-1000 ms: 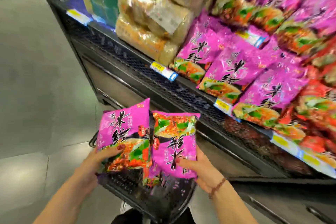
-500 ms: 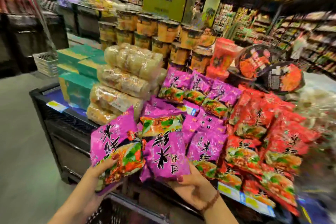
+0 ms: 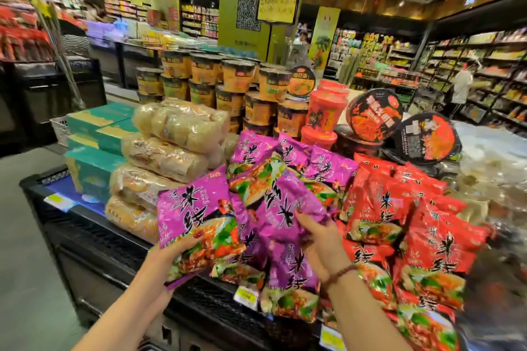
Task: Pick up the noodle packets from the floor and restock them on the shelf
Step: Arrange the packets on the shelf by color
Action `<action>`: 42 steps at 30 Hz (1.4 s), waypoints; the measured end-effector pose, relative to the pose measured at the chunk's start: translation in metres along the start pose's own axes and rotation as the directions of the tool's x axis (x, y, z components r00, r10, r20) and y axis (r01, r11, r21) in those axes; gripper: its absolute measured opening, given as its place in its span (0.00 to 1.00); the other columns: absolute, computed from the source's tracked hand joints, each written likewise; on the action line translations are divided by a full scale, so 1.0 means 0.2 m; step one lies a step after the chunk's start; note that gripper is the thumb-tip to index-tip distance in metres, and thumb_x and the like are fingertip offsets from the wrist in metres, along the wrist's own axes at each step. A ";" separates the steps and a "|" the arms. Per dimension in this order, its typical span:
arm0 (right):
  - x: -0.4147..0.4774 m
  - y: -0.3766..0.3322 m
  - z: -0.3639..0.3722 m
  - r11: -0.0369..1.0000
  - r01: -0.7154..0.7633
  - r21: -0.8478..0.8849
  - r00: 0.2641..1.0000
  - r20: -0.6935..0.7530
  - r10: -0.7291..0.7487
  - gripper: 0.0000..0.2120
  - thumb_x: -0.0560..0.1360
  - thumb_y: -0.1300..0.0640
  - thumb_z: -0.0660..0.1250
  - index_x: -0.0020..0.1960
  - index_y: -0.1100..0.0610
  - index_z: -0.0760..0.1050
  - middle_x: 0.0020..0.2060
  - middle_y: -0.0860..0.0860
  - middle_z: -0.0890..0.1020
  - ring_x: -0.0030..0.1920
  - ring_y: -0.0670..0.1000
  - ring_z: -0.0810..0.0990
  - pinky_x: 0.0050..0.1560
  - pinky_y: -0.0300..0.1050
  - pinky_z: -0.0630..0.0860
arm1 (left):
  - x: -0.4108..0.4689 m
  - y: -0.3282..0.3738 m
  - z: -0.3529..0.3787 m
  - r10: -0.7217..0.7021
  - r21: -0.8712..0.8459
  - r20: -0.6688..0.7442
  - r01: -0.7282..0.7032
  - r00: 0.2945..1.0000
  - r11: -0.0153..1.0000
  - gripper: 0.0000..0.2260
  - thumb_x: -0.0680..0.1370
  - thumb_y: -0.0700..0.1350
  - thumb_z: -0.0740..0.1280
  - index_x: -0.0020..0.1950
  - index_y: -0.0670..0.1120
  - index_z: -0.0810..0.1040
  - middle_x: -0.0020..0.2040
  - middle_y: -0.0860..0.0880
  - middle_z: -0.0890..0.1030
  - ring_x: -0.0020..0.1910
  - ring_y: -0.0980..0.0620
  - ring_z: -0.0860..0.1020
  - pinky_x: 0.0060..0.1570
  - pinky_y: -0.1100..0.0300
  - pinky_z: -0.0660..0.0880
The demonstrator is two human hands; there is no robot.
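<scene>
Presently, the fingers [image 3: 191,239] of the left hand [image 3: 171,258] curl round the lower edge of a purple noodle packet [image 3: 196,214], thumb on its face, gripping it upright at 7 o'clock of the view. The fingers [image 3: 302,217] of the right hand [image 3: 322,239] pinch the lower corner of a second purple packet [image 3: 281,199], held tilted, picture end uppermost, over the stocked purple packets [image 3: 293,268] at centre; contact with that pile cannot be determined. A beaded bracelet [image 3: 340,275] sits on the right wrist. Both hands are above the front edge of the black shelf [image 3: 94,225]. From the pile, red packets [image 3: 399,208] lie at 3 o'clock, clear-wrapped noodle bundles [image 3: 171,151] at 10 o'clock, teal boxes [image 3: 94,168] at 9 o'clock, cup noodles [image 3: 228,77] at 12 o'clock.
</scene>
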State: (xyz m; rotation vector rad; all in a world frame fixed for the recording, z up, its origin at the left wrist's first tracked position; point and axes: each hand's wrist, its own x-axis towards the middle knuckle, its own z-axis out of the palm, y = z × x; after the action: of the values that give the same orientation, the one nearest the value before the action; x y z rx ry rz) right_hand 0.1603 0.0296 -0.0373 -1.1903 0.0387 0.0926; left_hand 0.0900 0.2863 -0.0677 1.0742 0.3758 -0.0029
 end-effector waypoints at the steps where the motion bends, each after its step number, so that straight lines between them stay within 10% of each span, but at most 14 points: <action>1: 0.06 -0.05 -0.02 0.999 0.027 -0.037 0.999 -0.023 -0.027 0.06 0.66 0.62 0.74 0.39 0.59 0.78 0.32 0.51 0.80 0.35 0.52 0.78 0.38 0.46 0.78 | 0.02 0.01 0.02 0.010 0.004 -0.009 -0.010 1.000 1.000 0.32 0.58 0.42 0.80 0.61 0.40 0.77 0.50 0.38 0.84 0.44 0.41 0.84 0.42 0.53 0.80; 7: 0.56 -0.32 -0.22 0.907 0.119 -0.405 0.974 -0.128 -0.185 0.20 0.61 0.54 0.79 0.49 0.58 0.77 0.45 0.56 0.78 0.42 0.53 0.79 0.33 0.42 0.78 | 0.14 0.02 0.12 0.058 0.013 -0.038 -0.057 0.998 0.998 0.30 0.62 0.42 0.78 0.63 0.40 0.76 0.52 0.37 0.84 0.49 0.38 0.83 0.55 0.45 0.78; 11: 0.83 -0.44 -0.22 0.636 0.219 -0.740 0.954 0.027 -0.298 0.20 0.70 0.59 0.76 0.30 0.52 0.65 0.23 0.46 0.67 0.22 0.43 0.64 0.23 0.40 0.62 | 0.20 0.01 0.15 0.073 0.032 -0.065 -0.071 0.995 0.997 0.33 0.57 0.45 0.79 0.61 0.40 0.77 0.51 0.37 0.84 0.48 0.37 0.83 0.57 0.43 0.76; 16: 1.14 -0.48 -0.10 0.282 0.277 -0.919 0.960 0.249 -0.128 0.20 0.70 0.56 0.76 0.29 0.59 0.67 0.28 0.55 0.68 0.32 0.52 0.68 0.34 0.45 0.62 | 0.26 0.00 0.14 0.110 0.044 -0.067 -0.108 0.992 0.993 0.39 0.52 0.49 0.80 0.62 0.42 0.77 0.52 0.37 0.84 0.48 0.37 0.84 0.55 0.46 0.76; 19: 1.27 -0.48 0.01 0.107 0.320 -0.941 0.947 0.317 -0.040 0.19 0.71 0.52 0.75 0.45 0.70 0.78 0.43 0.66 0.80 0.48 0.60 0.80 0.47 0.50 0.75 | 0.32 0.00 0.13 0.105 0.059 -0.079 -0.101 0.991 0.993 0.40 0.53 0.48 0.81 0.64 0.42 0.76 0.53 0.37 0.84 0.49 0.36 0.83 0.54 0.45 0.76; 22: 1.33 -0.44 0.07 -0.094 0.382 -0.919 0.924 0.383 0.007 0.19 0.73 0.47 0.72 0.36 0.60 0.72 0.34 0.56 0.75 0.39 0.55 0.75 0.35 0.46 0.68 | 0.38 -0.01 0.13 0.080 0.062 -0.089 -0.075 0.993 0.995 0.41 0.52 0.47 0.81 0.64 0.40 0.76 0.53 0.36 0.83 0.49 0.35 0.83 0.57 0.42 0.75; 27: 1.32 -0.26 0.07 -0.558 0.344 -0.755 0.792 0.553 -0.259 0.14 0.72 0.47 0.73 0.51 0.54 0.77 0.48 0.52 0.80 0.53 0.56 0.78 0.53 0.50 0.71 | 0.43 -0.04 0.15 0.052 0.093 -0.151 -0.038 0.987 0.995 0.50 0.46 0.48 0.84 0.65 0.38 0.71 0.50 0.35 0.84 0.46 0.35 0.83 0.45 0.47 0.79; 32: 1.10 0.07 -0.03 -0.423 0.378 -0.823 0.662 0.560 -0.498 0.22 0.72 0.49 0.70 0.64 0.53 0.76 0.67 0.58 0.75 0.69 0.60 0.71 0.74 0.60 0.49 | 0.46 -0.05 0.15 0.035 0.062 -0.171 -0.025 0.985 0.998 0.57 0.42 0.48 0.86 0.68 0.41 0.68 0.53 0.35 0.83 0.49 0.35 0.83 0.44 0.47 0.79; 38: 1.08 0.22 -0.13 -0.501 0.345 -0.794 0.864 0.477 -0.162 0.36 0.73 0.30 0.40 0.78 0.41 0.48 0.78 0.55 0.46 0.78 0.61 0.44 0.73 0.61 0.37 | 0.48 -0.02 0.21 0.084 0.110 -0.116 -0.071 0.990 0.991 0.52 0.38 0.51 0.85 0.60 0.41 0.75 0.49 0.37 0.84 0.48 0.36 0.83 0.50 0.45 0.78; 42: 1.12 0.22 -0.14 -0.482 0.361 -0.798 0.883 0.459 -0.099 0.36 0.76 0.29 0.42 0.77 0.41 0.35 0.73 0.52 0.31 0.77 0.59 0.34 0.73 0.58 0.33 | 0.50 -0.02 0.25 0.096 0.120 -0.102 -0.084 0.990 0.989 0.53 0.36 0.54 0.85 0.59 0.41 0.76 0.48 0.37 0.84 0.44 0.38 0.84 0.38 0.51 0.81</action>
State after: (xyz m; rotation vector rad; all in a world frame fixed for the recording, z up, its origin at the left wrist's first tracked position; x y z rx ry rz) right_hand 0.3807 0.0317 -0.1064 -3.1184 -0.7100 -0.3477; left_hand 0.1985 0.2594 -0.0805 1.2087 0.4277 0.1153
